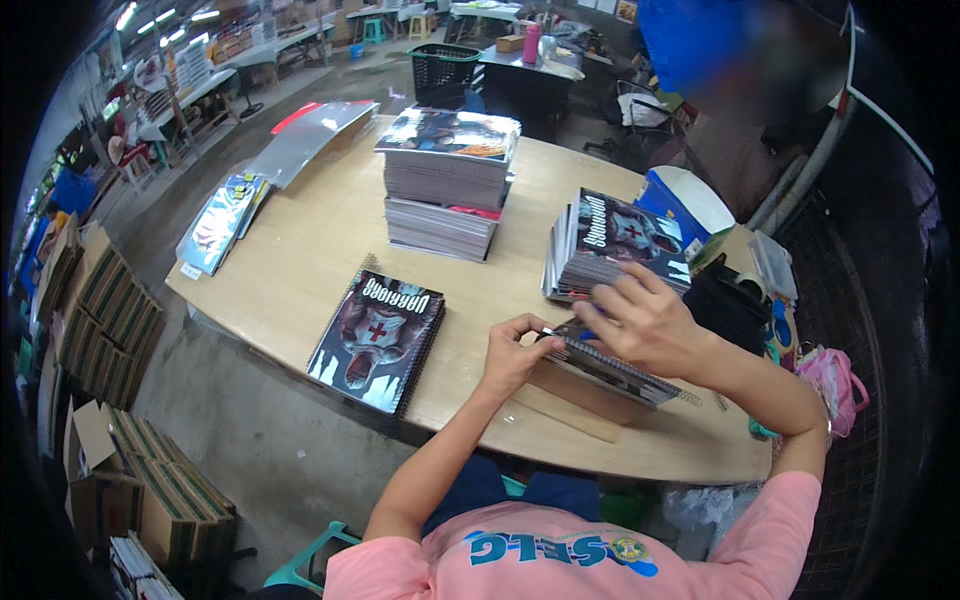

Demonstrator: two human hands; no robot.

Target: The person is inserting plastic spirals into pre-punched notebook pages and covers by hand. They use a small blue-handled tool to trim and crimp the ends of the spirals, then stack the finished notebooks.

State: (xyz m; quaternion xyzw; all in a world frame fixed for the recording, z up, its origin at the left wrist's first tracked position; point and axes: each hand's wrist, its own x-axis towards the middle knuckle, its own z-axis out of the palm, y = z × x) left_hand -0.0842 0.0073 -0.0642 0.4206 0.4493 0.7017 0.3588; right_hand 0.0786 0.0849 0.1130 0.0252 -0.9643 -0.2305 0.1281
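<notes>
A spiral-bound notebook (625,378) with a dark cover is tilted up at the table's near right, its bound edge uppermost. My left hand (515,352) is closed on the left end of that edge, thumb and fingers pinching it. Over the same edge, my right hand (645,322) has bent fingers held apart; its fingertips are close to the binding, and I cannot see anything in them. Beneath the notebook lies a brown board (585,392). To the left of my hands rests a stack of bound notebooks (375,340) with a dark illustrated cover on top.
Behind my right hand stands a pile of similar books (620,235). A tall stack of booklets (450,180) rises at mid-table. Clear sheets (310,145) and blue booklets (220,220) lie far left. Loose coils (715,402) sit at right. Cardboard stacks (155,480) line the floor.
</notes>
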